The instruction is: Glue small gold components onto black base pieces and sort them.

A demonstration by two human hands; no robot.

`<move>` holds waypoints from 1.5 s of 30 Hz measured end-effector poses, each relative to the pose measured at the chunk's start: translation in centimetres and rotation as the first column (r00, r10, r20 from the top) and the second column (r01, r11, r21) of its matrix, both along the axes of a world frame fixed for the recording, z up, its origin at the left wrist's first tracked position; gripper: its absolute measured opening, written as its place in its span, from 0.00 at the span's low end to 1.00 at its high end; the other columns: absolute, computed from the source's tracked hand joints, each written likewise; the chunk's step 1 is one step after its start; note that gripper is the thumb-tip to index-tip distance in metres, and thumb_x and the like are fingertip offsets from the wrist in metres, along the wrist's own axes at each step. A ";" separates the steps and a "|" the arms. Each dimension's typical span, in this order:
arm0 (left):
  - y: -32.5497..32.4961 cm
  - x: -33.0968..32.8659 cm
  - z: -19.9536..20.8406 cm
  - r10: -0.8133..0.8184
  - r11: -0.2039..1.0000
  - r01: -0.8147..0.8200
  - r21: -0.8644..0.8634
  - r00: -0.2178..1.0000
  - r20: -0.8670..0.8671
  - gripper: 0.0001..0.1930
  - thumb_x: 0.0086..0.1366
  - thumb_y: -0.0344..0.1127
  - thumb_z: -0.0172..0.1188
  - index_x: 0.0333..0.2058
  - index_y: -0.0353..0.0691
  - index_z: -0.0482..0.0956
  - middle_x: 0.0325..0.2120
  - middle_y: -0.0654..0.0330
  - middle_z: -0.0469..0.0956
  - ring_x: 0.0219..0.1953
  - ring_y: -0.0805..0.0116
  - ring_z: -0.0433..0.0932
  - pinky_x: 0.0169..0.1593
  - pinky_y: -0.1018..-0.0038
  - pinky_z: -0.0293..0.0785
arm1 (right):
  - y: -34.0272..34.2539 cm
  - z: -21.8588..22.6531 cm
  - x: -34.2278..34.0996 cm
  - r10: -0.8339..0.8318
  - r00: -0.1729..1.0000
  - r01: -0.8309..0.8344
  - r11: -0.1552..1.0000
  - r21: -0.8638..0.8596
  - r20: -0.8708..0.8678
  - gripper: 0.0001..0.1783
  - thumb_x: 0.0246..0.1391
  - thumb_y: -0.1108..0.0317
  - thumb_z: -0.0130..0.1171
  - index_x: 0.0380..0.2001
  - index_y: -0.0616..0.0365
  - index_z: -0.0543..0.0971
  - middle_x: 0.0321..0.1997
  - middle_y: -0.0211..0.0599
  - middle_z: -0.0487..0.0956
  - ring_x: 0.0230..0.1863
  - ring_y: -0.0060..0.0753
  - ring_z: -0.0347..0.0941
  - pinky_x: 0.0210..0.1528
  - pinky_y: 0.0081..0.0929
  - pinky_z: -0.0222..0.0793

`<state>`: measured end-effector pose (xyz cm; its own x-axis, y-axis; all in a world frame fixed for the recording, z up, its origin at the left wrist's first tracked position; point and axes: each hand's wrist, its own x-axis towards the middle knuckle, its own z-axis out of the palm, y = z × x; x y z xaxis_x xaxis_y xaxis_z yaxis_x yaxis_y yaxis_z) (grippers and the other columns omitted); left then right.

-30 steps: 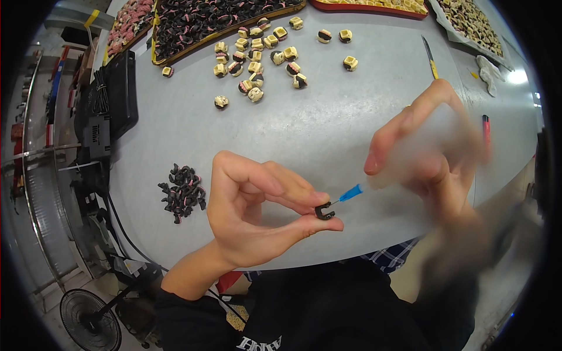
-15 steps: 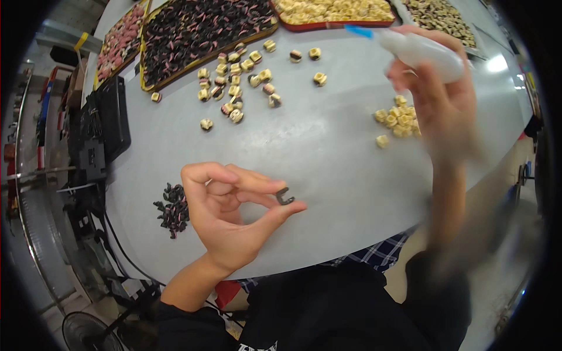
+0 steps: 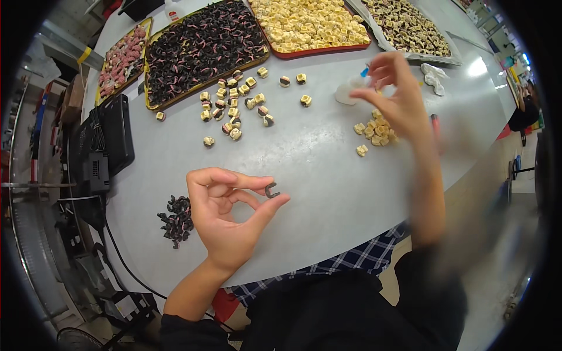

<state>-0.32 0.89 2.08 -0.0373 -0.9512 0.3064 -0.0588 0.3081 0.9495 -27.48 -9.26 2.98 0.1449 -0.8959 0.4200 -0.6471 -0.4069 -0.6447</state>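
My left hand (image 3: pixel 225 213) pinches a small black C-shaped piece (image 3: pixel 271 191) between thumb and fingertips above the table's near part. A pile of similar black curved pieces (image 3: pixel 177 219) lies just left of that hand. My right hand (image 3: pixel 395 96) is at the right, thumb and fingers spread beside a translucent white squeeze bottle (image 3: pixel 346 92) with a blue tip. The bottle appears to stand upright on the table; whether a finger still touches it is hard to see. Near the right wrist lies a heap of cream-coloured cube-like pieces (image 3: pixel 377 131).
Along the far side sit a tray of black and pink pieces (image 3: pixel 205 50), a red-rimmed tray of cream pieces (image 3: pixel 313 29) and a tray of two-tone pieces (image 3: pixel 410 29). Several joined cubes (image 3: pixel 234 102) are scattered mid-table. A black device (image 3: pixel 117 128) edges the left; crumpled tissue (image 3: pixel 434 78) lies right.
My right hand has moved left and down with the bottle, from holding it tilted in the air to the tabletop, and its fingers have spread. My left hand keeps its black piece, shifted slightly left.
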 end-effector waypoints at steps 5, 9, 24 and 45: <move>-0.3 0.3 -0.4 0.019 1.000 -0.019 -0.001 1.000 0.014 0.27 0.44 0.16 0.66 0.37 0.39 0.57 0.29 0.52 0.76 0.30 0.72 0.76 0.27 0.85 0.70 | 2.3 3.3 -0.4 0.263 0.952 -0.182 0.897 0.403 -0.156 0.12 0.39 0.71 0.66 0.27 0.60 0.72 0.27 0.33 0.71 0.29 0.28 0.70 0.30 0.26 0.65; -0.3 0.2 -0.5 0.026 1.000 -0.026 0.004 0.999 0.020 0.27 0.44 0.16 0.66 0.37 0.39 0.57 0.30 0.51 0.76 0.29 0.73 0.75 0.26 0.85 0.70 | 1.9 2.1 -0.6 0.361 0.904 -0.287 0.909 0.302 -0.227 0.10 0.37 0.77 0.64 0.23 0.61 0.72 0.27 0.33 0.71 0.27 0.29 0.68 0.30 0.21 0.64; -0.4 0.5 -0.6 -0.006 0.999 0.009 -0.054 0.999 0.050 0.27 0.44 0.17 0.67 0.36 0.39 0.58 0.30 0.50 0.76 0.28 0.74 0.75 0.26 0.85 0.69 | 2.4 -0.2 3.0 0.423 0.885 -0.390 0.902 0.185 -0.196 0.08 0.39 0.79 0.61 0.26 0.60 0.74 0.33 0.33 0.74 0.34 0.35 0.73 0.36 0.26 0.69; -0.2 0.5 -1.1 -0.001 0.984 0.014 -0.177 0.997 0.074 0.26 0.42 0.19 0.69 0.35 0.40 0.61 0.31 0.54 0.78 0.29 0.74 0.71 0.30 0.83 0.67 | 4.6 -0.5 7.0 0.348 0.611 -0.728 0.599 0.332 0.711 0.14 0.46 0.79 0.60 0.39 0.63 0.75 0.36 0.36 0.74 0.38 0.24 0.73 0.41 0.23 0.73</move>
